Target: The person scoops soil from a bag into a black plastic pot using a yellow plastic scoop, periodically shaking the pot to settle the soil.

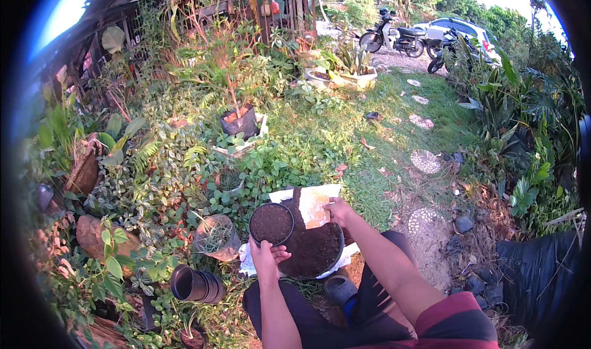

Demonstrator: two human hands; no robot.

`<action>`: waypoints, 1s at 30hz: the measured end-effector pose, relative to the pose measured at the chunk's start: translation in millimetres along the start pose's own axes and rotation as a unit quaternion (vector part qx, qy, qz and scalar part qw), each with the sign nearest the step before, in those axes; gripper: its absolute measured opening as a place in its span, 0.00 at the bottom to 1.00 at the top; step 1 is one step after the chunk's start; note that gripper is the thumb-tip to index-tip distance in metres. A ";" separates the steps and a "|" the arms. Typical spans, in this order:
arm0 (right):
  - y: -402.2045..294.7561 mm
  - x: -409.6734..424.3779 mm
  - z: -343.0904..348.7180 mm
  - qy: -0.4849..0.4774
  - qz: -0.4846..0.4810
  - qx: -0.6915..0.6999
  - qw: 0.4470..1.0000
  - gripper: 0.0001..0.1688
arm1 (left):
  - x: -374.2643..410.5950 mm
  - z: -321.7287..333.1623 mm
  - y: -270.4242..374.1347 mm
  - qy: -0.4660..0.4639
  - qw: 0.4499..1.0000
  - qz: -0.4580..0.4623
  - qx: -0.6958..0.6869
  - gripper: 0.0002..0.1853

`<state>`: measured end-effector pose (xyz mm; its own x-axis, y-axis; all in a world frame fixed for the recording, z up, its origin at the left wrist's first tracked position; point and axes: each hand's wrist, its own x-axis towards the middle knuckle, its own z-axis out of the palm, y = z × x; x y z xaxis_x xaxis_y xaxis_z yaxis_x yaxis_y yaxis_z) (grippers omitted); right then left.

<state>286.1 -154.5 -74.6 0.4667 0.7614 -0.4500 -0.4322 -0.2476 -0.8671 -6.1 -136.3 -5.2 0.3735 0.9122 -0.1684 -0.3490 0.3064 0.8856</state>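
My left hand (268, 259) grips a round black plastic plant pot (271, 224) filled near its rim with dark soil. The pot is held at the left side of a wide black basin (342, 252), which also contains dark soil (311, 252). Between the fingers of my right hand (340, 212) is a flat, worn yellow-and-white piece (316, 209), its material unclear. It is over the far part of the basin; whether it touches the soil I cannot tell. A white sheet (281, 195) shows under the basin.
Stacked black pots (196, 284) lie sideways at left, near a clear plastic bag (217, 238) holding a plant. A small potted plant (191, 337) is nearer me. Pebbled stepping stones (422, 222) run along the right towards a motorbike (392, 35) and a white car (457, 28).
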 end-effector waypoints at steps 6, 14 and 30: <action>-60.1 -47.1 5.4 0.002 -0.115 0.008 0.993 0.21 | -36.5 -7.3 7.7 0.002 1.000 0.012 0.003 0.31; -68.7 -80.1 18.4 0.001 -0.174 0.103 0.979 0.17 | -32.6 -14.9 12.5 -0.005 0.995 -0.082 0.052 0.28; -57.4 -57.8 33.5 -0.016 -0.213 0.051 0.976 0.16 | 9.9 4.7 -17.8 -0.059 0.991 -0.105 0.059 0.33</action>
<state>258.2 -164.2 8.4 0.5971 0.8009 -0.0450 -0.2789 0.1546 -0.9478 7.8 -134.0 -20.6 0.5280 0.7914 -0.3081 -0.1525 0.4452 0.8823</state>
